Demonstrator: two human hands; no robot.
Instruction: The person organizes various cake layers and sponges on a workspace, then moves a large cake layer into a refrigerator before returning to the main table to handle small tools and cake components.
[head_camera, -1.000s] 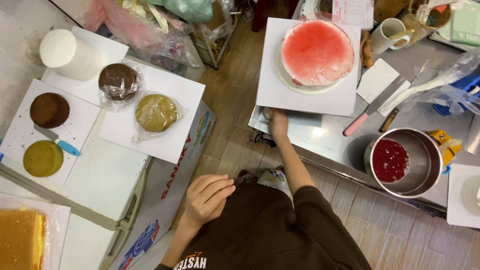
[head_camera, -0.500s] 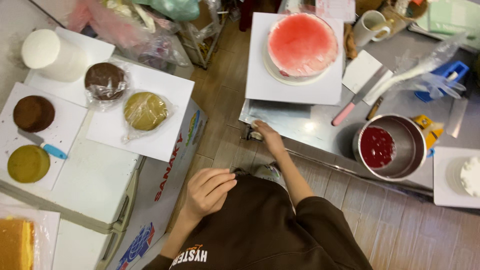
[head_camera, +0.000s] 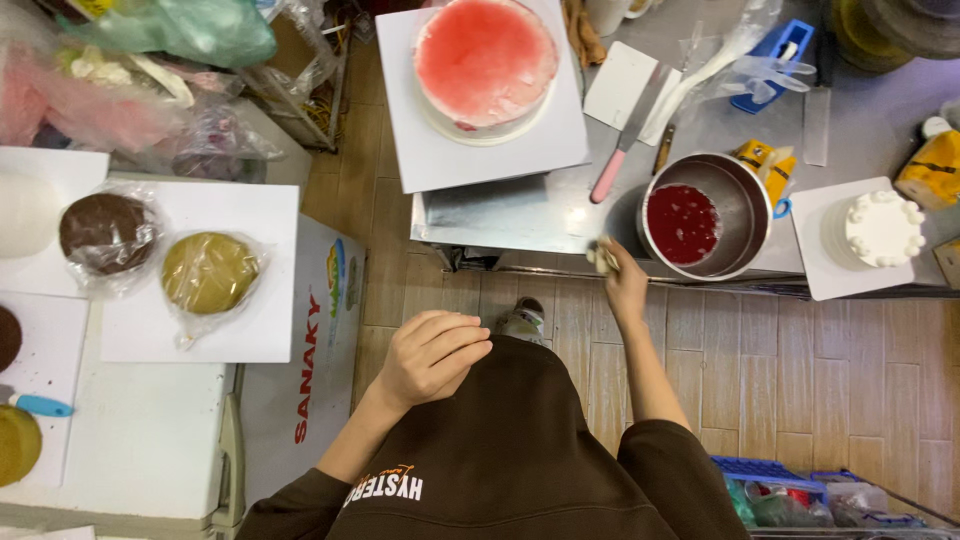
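Wood-plank floor; right hand at steel table edge beside bowl.

A grey steel desk carries a white square board bearing a round pink-glazed cake, a pink-handled palette knife, a steel bowl of red sauce and a small white frosted cake on its own board. At the left, a white chest surface holds white boards with two plastic-wrapped sponge rounds, one brown and one yellow-green. Wooden plank floor lies between them
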